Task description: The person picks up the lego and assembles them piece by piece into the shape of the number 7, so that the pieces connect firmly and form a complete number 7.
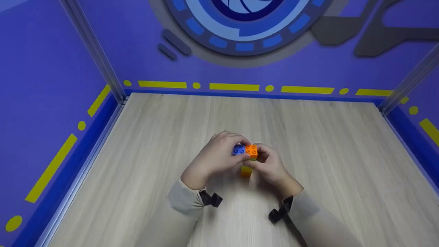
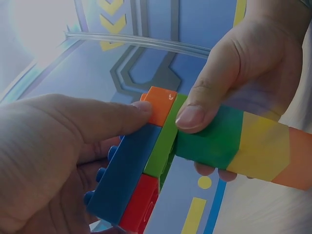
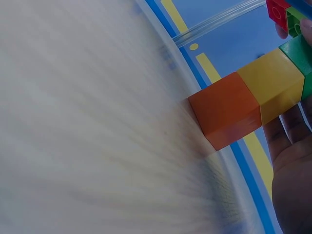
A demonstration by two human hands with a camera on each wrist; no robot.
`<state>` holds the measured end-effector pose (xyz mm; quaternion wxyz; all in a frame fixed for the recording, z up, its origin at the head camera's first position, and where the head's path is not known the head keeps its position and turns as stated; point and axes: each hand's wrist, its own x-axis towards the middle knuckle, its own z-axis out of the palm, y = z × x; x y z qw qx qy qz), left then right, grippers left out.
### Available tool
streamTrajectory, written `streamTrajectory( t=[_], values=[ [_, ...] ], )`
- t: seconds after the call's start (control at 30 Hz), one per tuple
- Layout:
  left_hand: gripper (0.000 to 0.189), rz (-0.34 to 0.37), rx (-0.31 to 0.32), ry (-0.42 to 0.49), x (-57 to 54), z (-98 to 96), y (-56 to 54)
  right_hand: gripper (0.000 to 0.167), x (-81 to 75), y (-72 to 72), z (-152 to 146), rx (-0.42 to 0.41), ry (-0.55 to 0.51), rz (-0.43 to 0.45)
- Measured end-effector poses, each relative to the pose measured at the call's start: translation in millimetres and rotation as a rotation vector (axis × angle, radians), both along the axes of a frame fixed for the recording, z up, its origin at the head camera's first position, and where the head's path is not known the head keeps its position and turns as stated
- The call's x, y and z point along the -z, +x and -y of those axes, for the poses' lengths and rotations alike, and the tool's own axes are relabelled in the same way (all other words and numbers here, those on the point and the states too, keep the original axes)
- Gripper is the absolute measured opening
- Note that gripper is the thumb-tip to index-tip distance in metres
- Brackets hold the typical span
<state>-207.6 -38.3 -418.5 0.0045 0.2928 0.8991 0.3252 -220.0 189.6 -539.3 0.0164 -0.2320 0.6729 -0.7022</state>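
A stack of toy building bricks stands between both hands at the middle of the table. Across its top lie a blue brick [image 2: 129,165] and an orange brick [image 2: 161,105], with a light green brick [image 2: 163,151] and a red brick [image 2: 139,202] beneath. The column below has a dark green brick [image 2: 214,139], a yellow brick [image 3: 273,87] and a second orange brick [image 3: 226,109] at its foot. My left hand [image 1: 219,152] pinches the top layer, thumb on the orange brick. My right hand [image 1: 272,168] grips the column, thumb on the dark green brick; its fingers are partly hidden behind.
The wood-grain table [image 1: 154,137] extends around the hands. Blue panels [image 1: 137,65] with yellow markings border it at the back and sides, joined by metal corner posts. Dark straps [image 1: 211,199] sit at both wrists over light sleeves.
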Motion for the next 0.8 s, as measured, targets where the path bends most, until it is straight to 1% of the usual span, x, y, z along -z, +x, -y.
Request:
streamTrajectory(
  t=[0.1, 0.27, 0.4, 0.53, 0.63, 0.73, 0.8],
  values=[
    [0.032, 0.016, 0.008, 0.012, 0.5, 1.4, -1.2, 0.028, -0.1, 0.0, 0.3, 0.008, 0.008, -0.001],
    [0.033, 0.043, 0.002, 0.005, 0.5, 1.5, -0.7, 0.026, -0.7, -0.3, 0.0, 0.037, 0.055, 0.012],
    [0.034, 0.036, 0.005, -0.032, -1.8, 3.9, -1.0, 0.025, -2.1, 0.4, -0.1, 0.049, 0.076, 0.021],
    [0.036, 0.046, -0.004, -0.075, -4.7, 12.2, -2.3, 0.026, -2.1, 0.6, 0.4, 0.052, 0.08, 0.032],
    [0.037, 0.094, -0.031, -0.087, -6.7, 21.3, -2.7, 0.028, -2.0, 1.4, 1.0, 0.054, 0.089, 0.047],
    [0.036, 0.134, -0.057, -0.076, -9.0, 30.3, -4.0, 0.032, -2.3, 2.5, 1.4, 0.074, 0.106, 0.078],
    [0.035, 0.154, -0.063, -0.059, -9.7, 35.0, -5.8, 0.036, -2.4, 2.9, 2.0, 0.091, 0.117, 0.108]
  ],
)
